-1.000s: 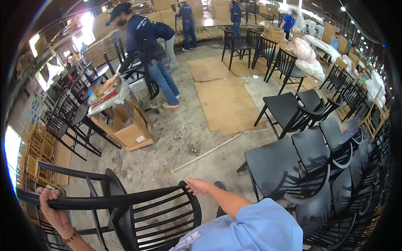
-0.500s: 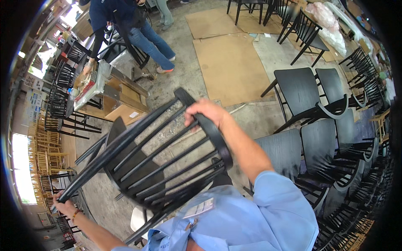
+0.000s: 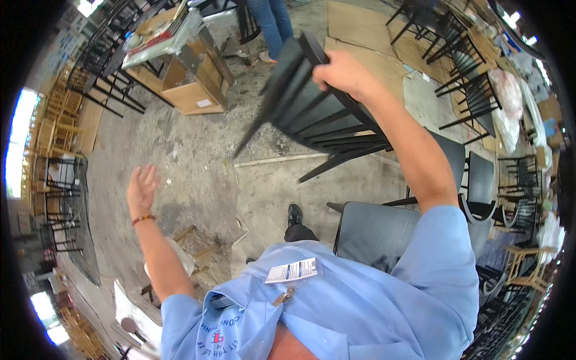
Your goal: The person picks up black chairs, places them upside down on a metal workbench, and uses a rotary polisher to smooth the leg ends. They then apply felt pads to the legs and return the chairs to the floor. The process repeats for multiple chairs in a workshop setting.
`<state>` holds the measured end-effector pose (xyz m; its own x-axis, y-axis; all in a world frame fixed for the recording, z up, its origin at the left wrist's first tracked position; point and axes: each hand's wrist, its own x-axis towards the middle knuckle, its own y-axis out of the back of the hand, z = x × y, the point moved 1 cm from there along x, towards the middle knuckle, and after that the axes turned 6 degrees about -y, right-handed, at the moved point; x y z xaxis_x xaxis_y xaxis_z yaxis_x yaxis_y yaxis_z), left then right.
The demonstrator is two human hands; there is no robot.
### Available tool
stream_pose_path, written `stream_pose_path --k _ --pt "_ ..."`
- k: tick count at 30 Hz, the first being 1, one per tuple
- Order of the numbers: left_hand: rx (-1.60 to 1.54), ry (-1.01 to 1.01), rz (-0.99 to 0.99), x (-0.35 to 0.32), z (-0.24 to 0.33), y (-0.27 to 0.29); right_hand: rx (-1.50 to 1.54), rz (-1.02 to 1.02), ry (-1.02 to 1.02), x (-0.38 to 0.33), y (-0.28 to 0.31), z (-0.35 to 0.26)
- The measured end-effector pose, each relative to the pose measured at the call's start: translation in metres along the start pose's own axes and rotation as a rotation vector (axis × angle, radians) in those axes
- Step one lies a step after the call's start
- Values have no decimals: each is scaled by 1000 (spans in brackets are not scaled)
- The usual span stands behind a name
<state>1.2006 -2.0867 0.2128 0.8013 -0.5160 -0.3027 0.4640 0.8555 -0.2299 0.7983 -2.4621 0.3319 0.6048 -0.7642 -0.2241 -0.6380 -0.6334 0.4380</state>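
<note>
My right hand (image 3: 345,73) is wrapped round the top rail of a black spindle-back wooden chair (image 3: 315,114), ahead and to the right of me. The chair is tilted, with its spindles and seat somewhat smeared by motion, and I cannot tell whether its feet touch the floor. Out to the left, my left hand (image 3: 143,187) hangs over the concrete floor with its fingers stretched, holding nothing. Close by my right arm stands another black chair, its flat seat (image 3: 377,234) showing.
More black chairs (image 3: 480,177) crowd the right side. Cardboard sheets (image 3: 360,24) cover the floor ahead. At the far left stand a cardboard box (image 3: 195,93) and another person, whose jeans (image 3: 273,27) show. A small wooden frame (image 3: 198,246) lies left of my feet.
My left hand has let go of the chair and moved away from it. My right hand has swung the chair forward and to the right, and my view has turned.
</note>
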Motion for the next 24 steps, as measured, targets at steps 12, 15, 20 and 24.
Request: stream_pose_path --k 12,15,20,24 --pt "756 626 353 -207 -107 211 -679 319 -265 -43 19 230" --pt "2022 517 -501 -254 -151 194 -761 267 -488 -88 -17 255" --pt "1171 592 -268 -249 -174 190 -778 213 -556 -122 -38 262" --pt "497 565 317 -225 -190 185 -759 192 -570 -135 -51 257"
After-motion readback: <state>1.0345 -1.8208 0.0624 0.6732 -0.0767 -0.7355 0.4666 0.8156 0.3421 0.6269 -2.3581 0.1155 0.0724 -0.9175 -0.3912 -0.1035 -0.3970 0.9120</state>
